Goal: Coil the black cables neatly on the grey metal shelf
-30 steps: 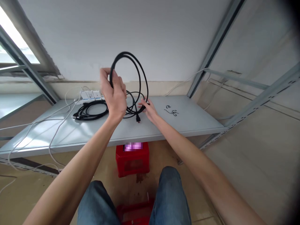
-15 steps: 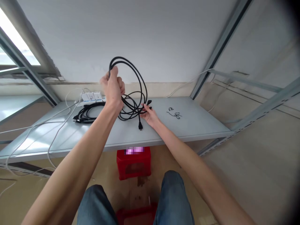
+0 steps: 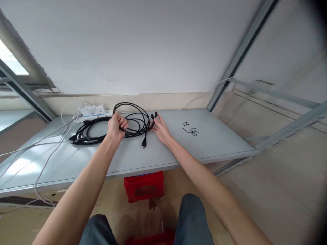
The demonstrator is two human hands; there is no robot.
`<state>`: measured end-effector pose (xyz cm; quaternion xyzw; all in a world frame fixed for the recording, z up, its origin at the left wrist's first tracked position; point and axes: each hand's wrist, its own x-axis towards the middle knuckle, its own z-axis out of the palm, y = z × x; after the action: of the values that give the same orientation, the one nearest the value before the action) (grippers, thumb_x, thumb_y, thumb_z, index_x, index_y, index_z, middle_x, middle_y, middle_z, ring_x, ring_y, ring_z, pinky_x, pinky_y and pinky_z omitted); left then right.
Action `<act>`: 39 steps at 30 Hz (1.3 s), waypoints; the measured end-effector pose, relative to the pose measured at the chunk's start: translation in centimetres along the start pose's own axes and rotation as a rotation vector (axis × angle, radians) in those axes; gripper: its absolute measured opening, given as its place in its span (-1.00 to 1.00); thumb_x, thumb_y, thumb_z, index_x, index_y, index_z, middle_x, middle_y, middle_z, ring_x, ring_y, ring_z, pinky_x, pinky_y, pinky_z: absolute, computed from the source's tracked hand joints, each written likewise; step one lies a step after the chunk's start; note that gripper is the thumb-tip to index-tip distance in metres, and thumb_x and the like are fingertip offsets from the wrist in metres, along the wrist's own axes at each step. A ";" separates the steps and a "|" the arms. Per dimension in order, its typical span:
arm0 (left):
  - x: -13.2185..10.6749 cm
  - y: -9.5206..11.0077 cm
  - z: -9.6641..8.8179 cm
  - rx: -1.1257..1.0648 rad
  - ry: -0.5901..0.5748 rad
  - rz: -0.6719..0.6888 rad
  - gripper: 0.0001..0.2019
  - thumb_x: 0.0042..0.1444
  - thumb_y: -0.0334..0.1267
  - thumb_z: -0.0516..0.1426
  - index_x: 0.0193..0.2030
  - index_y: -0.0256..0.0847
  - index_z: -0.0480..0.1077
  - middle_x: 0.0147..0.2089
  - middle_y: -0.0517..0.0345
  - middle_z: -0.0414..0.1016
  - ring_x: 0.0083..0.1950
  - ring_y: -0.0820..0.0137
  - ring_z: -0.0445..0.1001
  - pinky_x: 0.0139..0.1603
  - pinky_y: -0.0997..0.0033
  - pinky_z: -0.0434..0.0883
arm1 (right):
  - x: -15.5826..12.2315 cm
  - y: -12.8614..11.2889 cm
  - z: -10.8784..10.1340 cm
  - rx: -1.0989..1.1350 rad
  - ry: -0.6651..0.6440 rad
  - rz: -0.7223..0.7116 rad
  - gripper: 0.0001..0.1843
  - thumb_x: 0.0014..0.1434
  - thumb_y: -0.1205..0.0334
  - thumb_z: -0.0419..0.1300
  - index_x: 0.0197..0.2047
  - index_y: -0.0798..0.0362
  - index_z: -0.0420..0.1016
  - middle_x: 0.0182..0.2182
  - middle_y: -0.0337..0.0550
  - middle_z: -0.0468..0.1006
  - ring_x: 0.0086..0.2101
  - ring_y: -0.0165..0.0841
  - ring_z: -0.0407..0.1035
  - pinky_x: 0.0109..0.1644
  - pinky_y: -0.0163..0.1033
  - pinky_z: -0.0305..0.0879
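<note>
A coiled black cable (image 3: 136, 120) lies on the grey metal shelf (image 3: 204, 143), its loops spread flat. My left hand (image 3: 116, 126) is closed round the left side of the coil. My right hand (image 3: 159, 127) rests at the coil's right edge, fingers stretched out, touching the loops near one black plug (image 3: 155, 115). A second plug (image 3: 144, 143) hangs off the coil toward the shelf's front. A second black cable bundle (image 3: 88, 134) lies just left of my left hand.
A white power strip (image 3: 90, 112) with white leads sits at the back left of the shelf. Black scribbles (image 3: 189, 128) mark the shelf to the right. A red crate (image 3: 144, 186) stands on the floor below. Grey rack posts rise on both sides.
My left hand has lowered the raised coil from in front of the wall down onto the shelf. My right hand stayed at the coil's right edge.
</note>
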<state>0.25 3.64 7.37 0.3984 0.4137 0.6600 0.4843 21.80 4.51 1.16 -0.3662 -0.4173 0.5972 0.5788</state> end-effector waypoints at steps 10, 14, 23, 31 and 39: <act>-2.8 -4.9 -3.4 0.885 0.267 0.356 -0.32 0.09 -0.21 0.28 0.35 -0.25 0.25 0.10 -0.16 0.44 0.28 -0.03 0.44 0.41 -0.17 0.35 | 2.1 3.0 1.4 -0.790 0.172 -0.299 -0.08 0.21 0.34 0.21 0.58 0.04 0.03 0.20 0.15 0.46 0.17 -0.11 0.41 0.43 0.11 0.27; -4.8 -5.2 -3.8 0.969 0.280 0.306 -0.15 0.19 -0.17 0.24 0.54 -0.37 0.03 0.39 -0.42 0.18 0.53 -0.16 0.15 0.56 -0.28 0.12 | 0.5 2.3 2.4 -1.010 0.195 -0.467 -0.27 0.33 0.34 0.09 0.54 0.02 0.18 0.38 0.19 0.27 0.40 -0.04 0.15 0.51 0.17 0.12; -7.8 -6.3 -2.6 0.704 0.158 0.234 -0.19 0.24 -0.27 0.14 0.61 -0.21 -0.01 0.71 -0.19 -0.31 0.72 0.09 -0.29 0.69 0.00 -0.13 | -3.0 2.1 3.7 -1.166 -0.486 -0.677 -0.54 0.42 0.09 0.26 0.34 -0.12 0.52 0.30 0.02 0.48 0.37 -0.08 0.25 0.49 0.13 0.17; -10.2 -6.2 -3.9 0.325 0.021 0.145 -0.25 0.23 -0.31 0.15 0.55 0.06 0.08 0.69 0.01 -0.06 0.64 0.10 0.12 0.53 0.05 0.33 | -3.4 1.9 3.0 -1.289 -0.426 -0.577 -0.78 0.35 0.11 0.37 -0.01 0.02 0.62 -0.05 -0.01 0.57 0.05 -0.12 0.44 0.22 0.00 0.33; -10.0 -6.6 -3.6 0.290 0.127 -0.008 -0.33 0.29 -0.17 0.19 0.50 -0.03 0.13 0.50 -0.20 0.30 0.47 0.11 0.41 0.43 0.09 0.45 | -4.3 0.4 2.6 -0.870 -0.144 -0.576 -0.52 0.50 -0.15 0.05 -0.35 -0.04 0.44 -0.28 -0.08 0.50 -0.12 -0.15 0.37 0.14 -0.03 0.33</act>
<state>1.12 -5.34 -1.22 0.4199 0.5358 0.6153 0.3974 19.50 0.04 1.60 -0.4013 -0.7490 0.2093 0.4839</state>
